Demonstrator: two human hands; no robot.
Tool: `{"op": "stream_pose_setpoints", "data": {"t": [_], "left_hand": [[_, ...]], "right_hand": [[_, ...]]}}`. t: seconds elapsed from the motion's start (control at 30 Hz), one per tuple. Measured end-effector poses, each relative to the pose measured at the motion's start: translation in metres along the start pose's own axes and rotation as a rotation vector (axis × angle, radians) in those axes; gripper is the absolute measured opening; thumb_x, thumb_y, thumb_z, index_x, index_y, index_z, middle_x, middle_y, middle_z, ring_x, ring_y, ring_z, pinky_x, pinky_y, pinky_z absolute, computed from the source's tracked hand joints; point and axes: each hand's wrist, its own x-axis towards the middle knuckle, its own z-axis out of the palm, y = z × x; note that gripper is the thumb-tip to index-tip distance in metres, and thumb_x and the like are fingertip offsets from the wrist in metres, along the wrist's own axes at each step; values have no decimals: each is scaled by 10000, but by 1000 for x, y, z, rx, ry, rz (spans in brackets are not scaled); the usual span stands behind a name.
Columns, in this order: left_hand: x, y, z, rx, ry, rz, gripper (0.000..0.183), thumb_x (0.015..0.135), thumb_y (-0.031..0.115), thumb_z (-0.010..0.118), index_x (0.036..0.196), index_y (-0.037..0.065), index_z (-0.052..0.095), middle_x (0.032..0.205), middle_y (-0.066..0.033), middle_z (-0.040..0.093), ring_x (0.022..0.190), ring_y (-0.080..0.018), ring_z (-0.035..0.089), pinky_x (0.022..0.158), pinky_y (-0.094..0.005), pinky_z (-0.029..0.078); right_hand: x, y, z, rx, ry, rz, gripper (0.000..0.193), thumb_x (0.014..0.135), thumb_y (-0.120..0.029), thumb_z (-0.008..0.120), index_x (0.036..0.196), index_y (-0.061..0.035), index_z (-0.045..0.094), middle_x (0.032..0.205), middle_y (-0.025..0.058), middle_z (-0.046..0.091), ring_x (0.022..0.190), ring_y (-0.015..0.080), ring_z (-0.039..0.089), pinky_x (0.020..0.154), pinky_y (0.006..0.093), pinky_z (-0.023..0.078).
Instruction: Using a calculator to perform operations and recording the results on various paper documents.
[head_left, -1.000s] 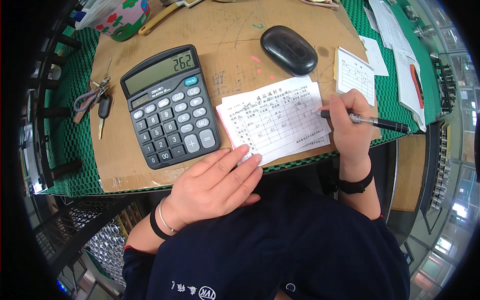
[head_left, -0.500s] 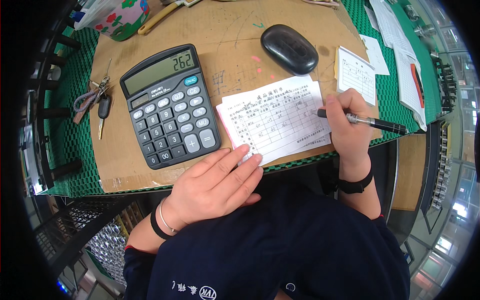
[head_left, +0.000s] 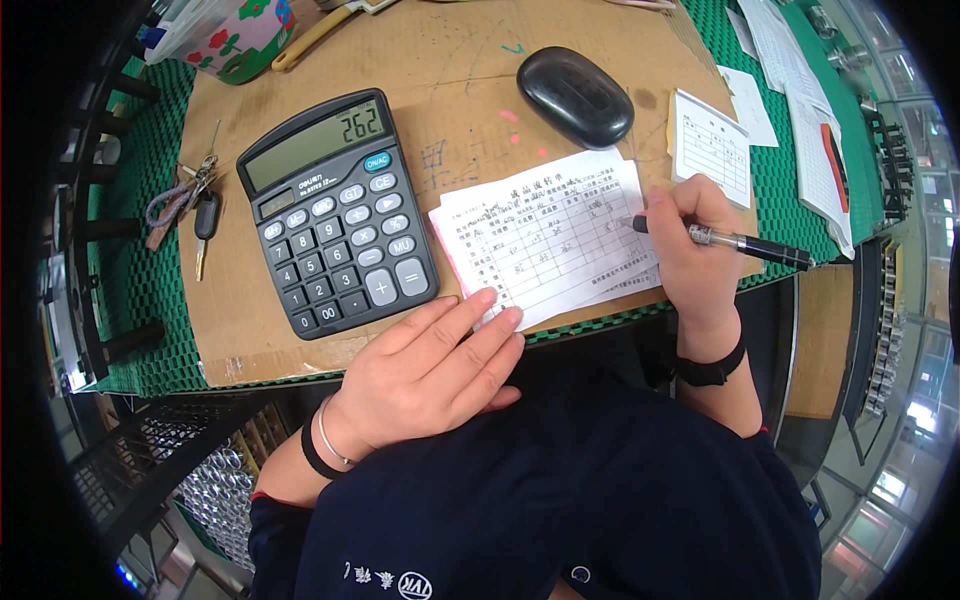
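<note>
Right hand (head_left: 690, 250) pinching pen (head_left: 745, 243), tip on form (head_left: 545, 235). Left hand (head_left: 425, 375) flat, fingers loose, pinning corner; better keep paper steady.

Bench (head_left: 140, 300): green mesh mat, brown cardboard sheet (head_left: 300, 330) on top. Black wire rack (head_left: 150, 460) below left, holding metal cylinders (head_left: 215, 490). Bright glazed floor area at right (head_left: 900, 440).

Right hand (head_left: 695, 245) gripping pen (head_left: 745, 243), left hand (head_left: 430, 370) pinning form (head_left: 550, 235)
</note>
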Motion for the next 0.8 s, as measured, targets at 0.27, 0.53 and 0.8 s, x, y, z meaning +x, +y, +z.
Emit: {"op": "stream_pose_setpoints", "data": {"t": [0.27, 0.53, 0.8], "left_hand": [[1, -1, 0, -11, 5, 2, 341, 834, 371, 741, 1017, 85, 708, 1155, -55, 701, 1133, -255, 650, 937, -369, 528], [1, -2, 1, -75, 27, -16, 377, 836, 375, 716, 1049, 65, 695, 1178, -67, 684, 1130, -265, 638, 909, -368, 531], [-4, -2, 2, -77, 6, -33, 408, 836, 384, 697, 1098, 71, 678, 1234, -70, 658, 1161, -255, 618, 943, -365, 518]], "right_hand": [[0, 4, -1, 25, 11, -27, 300, 876, 14, 660, 680, -42, 440, 609, -24, 422, 577, 54, 363, 503, 254, 310], [-14, -22, -3, 215, 145, 196, 218, 876, -25, 694, 721, -51, 543, 654, 2, 570, 607, 53, 513, 526, 247, 378], [-27, -31, 26, -36, -270, -191, 245, 815, -12, 740, 677, -42, 540, 620, 69, 549, 516, 200, 526, 487, 325, 389]]}}
